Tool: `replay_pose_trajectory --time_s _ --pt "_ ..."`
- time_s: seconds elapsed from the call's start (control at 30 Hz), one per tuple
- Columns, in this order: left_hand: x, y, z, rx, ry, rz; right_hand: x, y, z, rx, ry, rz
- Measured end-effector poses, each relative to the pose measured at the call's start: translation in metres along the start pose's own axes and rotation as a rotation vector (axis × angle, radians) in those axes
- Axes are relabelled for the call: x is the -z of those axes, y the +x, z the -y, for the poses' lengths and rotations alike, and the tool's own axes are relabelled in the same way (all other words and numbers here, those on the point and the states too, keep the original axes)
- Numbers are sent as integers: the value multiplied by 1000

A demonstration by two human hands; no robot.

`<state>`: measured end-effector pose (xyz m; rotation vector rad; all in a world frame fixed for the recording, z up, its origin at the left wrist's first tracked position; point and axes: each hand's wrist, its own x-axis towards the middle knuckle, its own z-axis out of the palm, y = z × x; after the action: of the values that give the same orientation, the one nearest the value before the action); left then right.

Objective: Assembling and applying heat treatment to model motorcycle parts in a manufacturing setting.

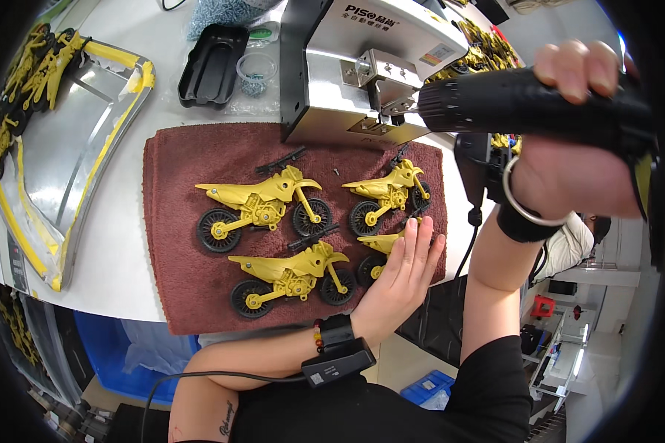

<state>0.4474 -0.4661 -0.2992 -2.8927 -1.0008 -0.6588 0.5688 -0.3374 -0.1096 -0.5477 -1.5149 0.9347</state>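
My right hand (569, 140) is wrapped round a black electric screwdriver (488, 100), raised at the upper right. The screwdriver's tip meets the outlet of a silver and black screw feeder (391, 74). My left hand (395, 284) lies flat with fingers stretched over a yellow toy motorcycle (380, 242), hiding much of it. Three more toy motorcycles lie on their sides on a brown towel (177, 192): one at the upper left (262, 199), one at the lower left (292, 277) and one at the upper right (388, 190). A small loose screw (336, 171) rests between the upper two.
A black tray (213, 65), a clear cup of screws (255, 74) and a bag of screws (225, 15) stand behind the towel. At left, a taped metal tray (89, 133) holds more yellow motorcycles (44, 70). A blue bin (111, 362) sits below the table edge.
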Motion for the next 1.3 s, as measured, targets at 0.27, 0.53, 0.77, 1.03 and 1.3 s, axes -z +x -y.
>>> replay_pose_trajectory --time_s 0.27,0.53,0.77,1.03,1.3 --pt "-1 -1 2 -24 32 -25 -6 -4 -15 12 20 62" --pt "0 -1 2 -21 37 -31 -9 -1 -21 38 0 74" --pt "-4 -2 -2 -3 39 -59 -36 -47 -2 27 6 84" --pt "-7 0 -3 0 73 -81 -56 -93 -3 31 -35 -69" --pt "-5 2 0 -18 -7 -53 -60 -99 -15 -31 -46 -64"
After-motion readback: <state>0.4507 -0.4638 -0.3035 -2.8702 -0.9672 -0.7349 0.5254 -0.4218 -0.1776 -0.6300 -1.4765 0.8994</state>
